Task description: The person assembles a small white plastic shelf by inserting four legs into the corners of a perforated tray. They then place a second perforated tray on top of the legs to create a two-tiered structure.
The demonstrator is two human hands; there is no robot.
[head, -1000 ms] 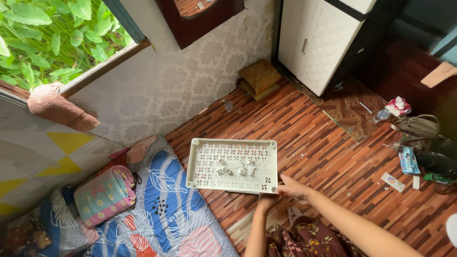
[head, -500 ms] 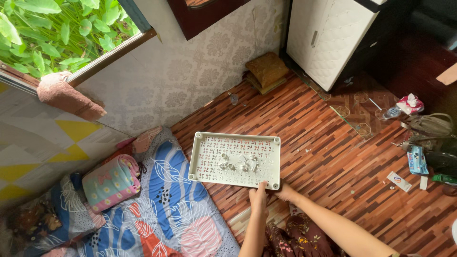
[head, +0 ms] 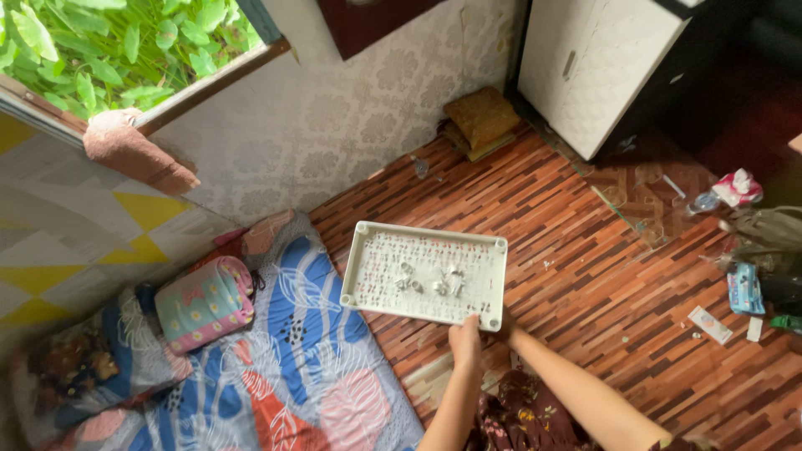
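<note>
Two hands hold a pale perforated tray above a wooden floor, beside a patterned mattress.

The wooden floor (head: 585,276) fills the right side, and a blue, red and white patterned mattress (head: 292,367) lies at lower left, with a rolled pastel blanket (head: 205,302) on it. A white cabinet (head: 597,63) stands against the far wall. The tray (head: 493,276) is held level over the edge of the mattress and the floor, with small silvery pieces (head: 430,281) clustered near its middle. The left hand (head: 464,341) grips the tray's near rim, thumb on top. The right hand (head: 506,330) is at the near right corner, mostly hidden under the tray; I cannot tell its grip.
</note>
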